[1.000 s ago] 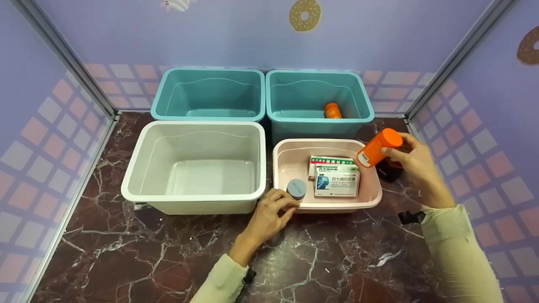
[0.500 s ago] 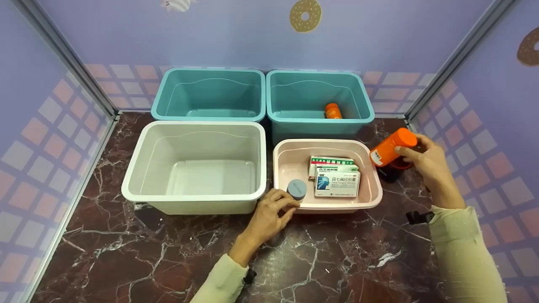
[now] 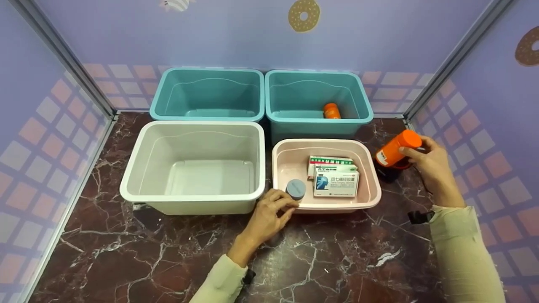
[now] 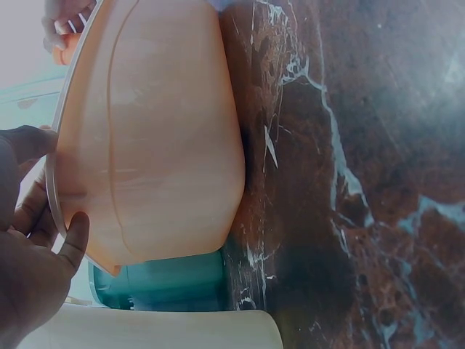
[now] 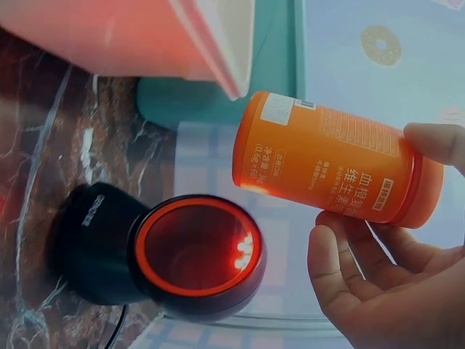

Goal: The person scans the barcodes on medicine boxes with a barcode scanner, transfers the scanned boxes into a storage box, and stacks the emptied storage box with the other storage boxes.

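Note:
At the right, my right hand [image 3: 433, 168] grips an orange supplement bottle [image 3: 395, 150] near its lid, thumb on one side and fingers on the other. The bottle is tilted in the air, and in the right wrist view its white label faces out beside a black barcode scanner [image 5: 196, 247] with a lit red ring. My left hand [image 3: 267, 216] pinches the front left rim of the pink bin [image 3: 332, 206], with a finger against its outer wall in the left wrist view. Inside that bin stand several medicine boxes [image 3: 336, 184] and a container with a grey-blue lid [image 3: 296, 189].
A white bin [image 3: 193, 198] stands left of the pink one. Behind are two teal bins, a left one [image 3: 206, 118] and a right one [image 3: 316, 120]; another orange bottle [image 3: 332, 111] lies in the right one. Walls enclose the marbled table [image 3: 168, 261].
My right hand has carried the orange bottle right, away from over the pink bin's edge to above the scanner. The left hand has stayed at the rim.

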`<state>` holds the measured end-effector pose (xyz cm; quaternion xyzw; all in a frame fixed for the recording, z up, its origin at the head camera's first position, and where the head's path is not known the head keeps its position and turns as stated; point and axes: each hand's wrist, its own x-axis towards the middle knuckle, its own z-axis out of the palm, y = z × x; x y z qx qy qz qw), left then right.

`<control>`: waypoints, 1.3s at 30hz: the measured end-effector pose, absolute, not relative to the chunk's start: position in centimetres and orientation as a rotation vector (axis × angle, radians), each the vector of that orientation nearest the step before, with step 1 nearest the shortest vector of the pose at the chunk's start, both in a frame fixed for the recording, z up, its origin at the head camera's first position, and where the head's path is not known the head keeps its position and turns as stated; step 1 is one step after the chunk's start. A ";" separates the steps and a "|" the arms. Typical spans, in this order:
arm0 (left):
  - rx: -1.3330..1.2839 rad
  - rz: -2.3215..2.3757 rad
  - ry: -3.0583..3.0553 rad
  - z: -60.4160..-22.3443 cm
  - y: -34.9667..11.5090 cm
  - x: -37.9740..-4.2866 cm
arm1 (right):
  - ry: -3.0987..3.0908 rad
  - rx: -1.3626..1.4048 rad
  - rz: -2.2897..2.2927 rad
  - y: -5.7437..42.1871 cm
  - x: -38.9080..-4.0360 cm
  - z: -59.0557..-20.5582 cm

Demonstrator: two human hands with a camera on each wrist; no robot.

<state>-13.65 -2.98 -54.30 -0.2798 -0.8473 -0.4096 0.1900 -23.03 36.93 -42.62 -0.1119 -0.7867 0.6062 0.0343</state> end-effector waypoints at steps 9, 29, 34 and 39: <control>-0.785 -1.143 -2.376 -54.3 -3.0 -13.6 | -2.575 -0.395 1.628 38.0 -23.5 -44.1; -0.785 -1.139 -2.371 -54.3 -3.0 -13.7 | -2.668 -0.445 1.385 39.0 -24.0 -46.0; -0.789 -1.123 -2.377 -54.2 -3.0 -13.7 | -2.685 -0.478 1.334 39.3 -24.0 -46.3; -0.789 -1.124 -2.389 -54.2 -3.0 -13.7 | -2.721 -0.522 1.280 39.4 -23.9 -46.4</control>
